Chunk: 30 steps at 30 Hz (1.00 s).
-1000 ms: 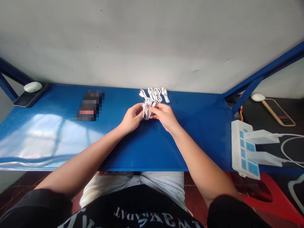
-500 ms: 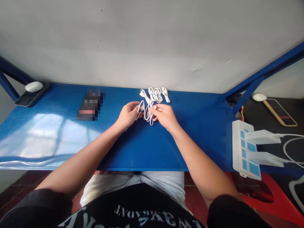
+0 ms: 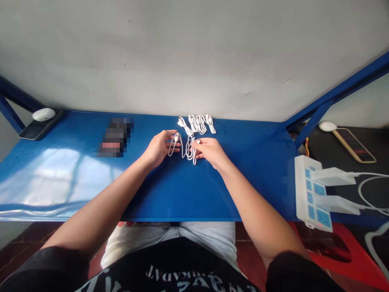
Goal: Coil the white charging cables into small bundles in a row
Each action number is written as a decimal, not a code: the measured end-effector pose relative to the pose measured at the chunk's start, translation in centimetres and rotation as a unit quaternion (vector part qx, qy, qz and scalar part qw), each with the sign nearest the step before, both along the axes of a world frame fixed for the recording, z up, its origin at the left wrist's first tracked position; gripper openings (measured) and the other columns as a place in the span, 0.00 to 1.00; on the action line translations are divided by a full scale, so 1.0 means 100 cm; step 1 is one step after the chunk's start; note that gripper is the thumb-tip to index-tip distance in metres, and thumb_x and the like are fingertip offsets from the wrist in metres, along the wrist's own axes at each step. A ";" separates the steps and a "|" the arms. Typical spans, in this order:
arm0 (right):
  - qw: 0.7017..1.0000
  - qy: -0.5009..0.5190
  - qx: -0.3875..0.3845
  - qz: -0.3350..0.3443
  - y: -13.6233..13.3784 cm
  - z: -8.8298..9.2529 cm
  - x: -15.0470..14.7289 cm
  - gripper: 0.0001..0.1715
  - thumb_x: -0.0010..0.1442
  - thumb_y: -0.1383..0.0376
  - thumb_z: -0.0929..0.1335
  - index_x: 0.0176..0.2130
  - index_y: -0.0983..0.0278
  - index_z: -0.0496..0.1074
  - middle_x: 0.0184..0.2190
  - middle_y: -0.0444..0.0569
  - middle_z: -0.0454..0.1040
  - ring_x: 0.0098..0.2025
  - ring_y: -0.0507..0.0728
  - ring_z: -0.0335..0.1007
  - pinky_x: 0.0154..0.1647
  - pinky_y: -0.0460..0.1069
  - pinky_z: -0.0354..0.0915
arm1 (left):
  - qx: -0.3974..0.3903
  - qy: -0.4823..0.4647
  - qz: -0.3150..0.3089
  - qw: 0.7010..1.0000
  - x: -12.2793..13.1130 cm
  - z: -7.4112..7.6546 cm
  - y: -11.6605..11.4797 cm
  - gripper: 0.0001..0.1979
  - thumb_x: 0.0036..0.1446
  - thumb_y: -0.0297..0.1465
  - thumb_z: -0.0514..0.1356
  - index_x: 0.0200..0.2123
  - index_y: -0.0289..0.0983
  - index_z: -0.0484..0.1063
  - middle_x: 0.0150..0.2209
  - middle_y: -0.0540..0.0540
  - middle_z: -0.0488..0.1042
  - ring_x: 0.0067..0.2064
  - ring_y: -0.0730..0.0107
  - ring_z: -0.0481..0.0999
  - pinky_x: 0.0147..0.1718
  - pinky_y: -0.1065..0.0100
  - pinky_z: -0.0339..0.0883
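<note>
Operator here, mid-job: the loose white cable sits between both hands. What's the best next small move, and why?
Probably ease the left hand slightly outward to open the white cable: its end lies by those fingers, while the right hand sits against its loops, close to the bundled cables.

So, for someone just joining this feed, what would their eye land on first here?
The bright blue metal bench top fills the middle of the view, below a pale grey wall. At its centre, the left hand and right hand are at a looped white cable, just in front of a row of coiled white cables. At the right end, a white power strip with two white plug adapters stands out.
</note>
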State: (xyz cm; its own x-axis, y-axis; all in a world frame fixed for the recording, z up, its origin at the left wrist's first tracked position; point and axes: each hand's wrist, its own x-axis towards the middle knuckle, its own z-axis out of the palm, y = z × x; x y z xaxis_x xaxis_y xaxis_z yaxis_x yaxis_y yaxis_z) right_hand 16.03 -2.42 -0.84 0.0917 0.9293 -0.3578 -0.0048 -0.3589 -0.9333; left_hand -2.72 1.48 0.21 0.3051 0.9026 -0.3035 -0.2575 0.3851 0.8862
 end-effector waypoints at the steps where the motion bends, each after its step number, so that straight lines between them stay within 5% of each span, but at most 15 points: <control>1: 1.000 -0.001 -0.001 -0.003 0.000 0.000 0.000 0.06 0.57 0.66 0.73 0.29 0.65 0.75 0.27 0.49 0.78 0.25 0.51 0.74 0.24 0.45 0.73 | -0.005 -0.018 -0.006 1.000 0.000 0.002 -0.001 0.16 0.57 0.34 0.61 0.47 0.33 0.72 0.40 0.42 0.77 0.35 0.66 0.78 0.36 0.64 0.74; 7: 0.996 -0.067 0.045 0.031 -0.001 -0.001 0.002 0.03 0.59 0.66 0.70 0.33 0.65 0.74 0.27 0.45 0.77 0.25 0.51 0.73 0.21 0.43 0.71 | 0.016 -0.013 -0.046 0.999 -0.004 -0.005 -0.001 0.19 0.53 0.28 0.69 0.49 0.36 0.76 0.36 0.47 0.75 0.41 0.66 0.79 0.48 0.56 0.75; 10: 0.985 -0.140 0.088 0.043 -0.001 -0.004 0.004 0.03 0.57 0.66 0.71 0.32 0.65 0.74 0.24 0.42 0.73 0.23 0.51 0.71 0.19 0.43 0.69 | 0.070 0.066 -0.017 0.995 -0.005 -0.016 0.002 0.15 0.53 0.30 0.70 0.45 0.35 0.79 0.33 0.48 0.74 0.37 0.69 0.79 0.44 0.60 0.74; 14: 0.979 -0.178 0.080 0.051 -0.001 -0.010 0.006 0.04 0.57 0.66 0.71 0.31 0.65 0.75 0.23 0.43 0.73 0.23 0.51 0.71 0.20 0.44 0.71 | 0.226 0.320 -0.025 0.920 -0.001 -0.019 0.003 0.18 0.52 0.38 0.71 0.45 0.36 0.82 0.29 0.48 0.76 0.29 0.72 0.71 0.33 0.66 0.67; 18: 0.978 -0.189 0.069 0.062 -0.001 -0.012 0.007 0.07 0.59 0.63 0.71 0.31 0.65 0.76 0.23 0.44 0.73 0.23 0.52 0.72 0.20 0.45 0.72 | 0.279 0.399 -0.063 0.871 0.004 -0.014 -0.001 0.20 0.57 0.40 0.67 0.49 0.36 0.82 0.35 0.45 0.81 0.32 0.70 0.72 0.35 0.66 0.65; 26: 0.989 -0.129 0.041 0.054 0.000 -0.003 0.010 0.10 0.64 0.63 0.69 0.33 0.66 0.76 0.19 0.41 0.67 0.18 0.50 0.67 0.19 0.44 0.68 | 0.084 0.175 -0.096 0.976 -0.007 -0.007 0.010 0.17 0.60 0.31 0.55 0.46 0.32 0.80 0.45 0.39 0.82 0.41 0.65 0.79 0.45 0.63 0.72; 30: 0.996 -0.077 0.023 0.035 0.001 0.003 0.018 0.06 0.63 0.65 0.71 0.36 0.66 0.77 0.20 0.40 0.68 0.21 0.49 0.68 0.24 0.44 0.71 | 0.059 0.147 -0.132 0.979 -0.018 0.002 0.013 0.18 0.55 0.28 0.57 0.47 0.32 0.80 0.45 0.38 0.82 0.43 0.64 0.79 0.48 0.60 0.72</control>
